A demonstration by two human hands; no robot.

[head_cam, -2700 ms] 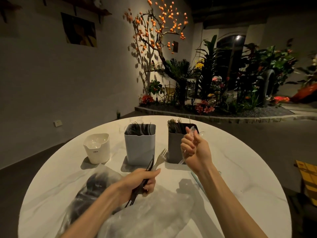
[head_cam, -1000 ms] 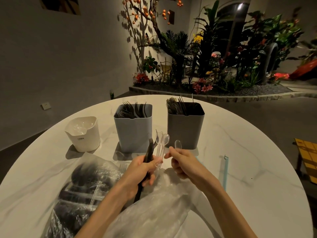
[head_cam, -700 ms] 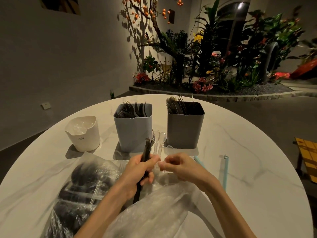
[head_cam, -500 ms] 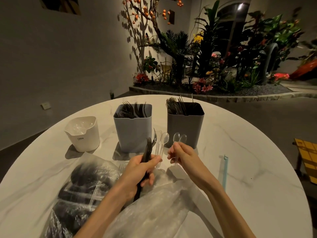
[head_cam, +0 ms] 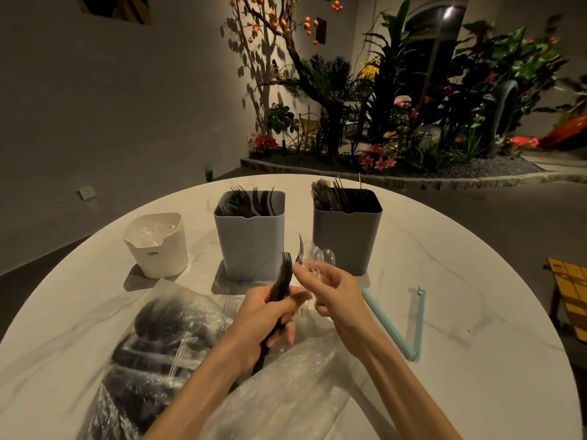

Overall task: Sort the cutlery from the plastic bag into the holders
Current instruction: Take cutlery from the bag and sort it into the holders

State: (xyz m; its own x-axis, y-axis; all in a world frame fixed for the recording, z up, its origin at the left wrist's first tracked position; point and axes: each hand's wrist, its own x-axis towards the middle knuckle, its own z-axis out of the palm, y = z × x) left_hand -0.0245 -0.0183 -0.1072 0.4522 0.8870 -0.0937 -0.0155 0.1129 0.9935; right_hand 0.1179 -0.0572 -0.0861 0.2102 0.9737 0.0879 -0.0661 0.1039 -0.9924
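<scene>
a bunch of black forks (head_cam: 283,274) is gripped upright in the left hand (head_cam: 265,315), tines up, with the handles running down past the palm toward the plastic bag (head_cam: 178,341). a cluster of clear spoons (head_cam: 313,257) is pinched in the right hand (head_cam: 333,290), whose fingers are curled round the stems, bowls up. the 2 hands are held just beside each other above the near part of the counter (head_cam: 460,328).

compared with 0.5 s ago, the right hand is seen closer to the left hand and slightly higher, and the clear spoons that were split between the 2 hands are now gathered into 1 bunch at the right fingertips; whether any clear piece is left in the left hand cannot be told. the black forks are held as before.

just beyond the left hand stands the light grey holder (head_cam: 249,236), filled with black forks. beyond the right hand stands the dark grey holder (head_cam: 346,236), in which dark cutlery is seen. farther to the left of the left hand a white holder (head_cam: 157,249) is set, with clear pieces inside. the plastic bag lies under and to the left of the left forearm, dark and clear cutlery showing through it. to the right of the right hand a light blue bag clip (head_cam: 403,325) lies open on the counter.
</scene>
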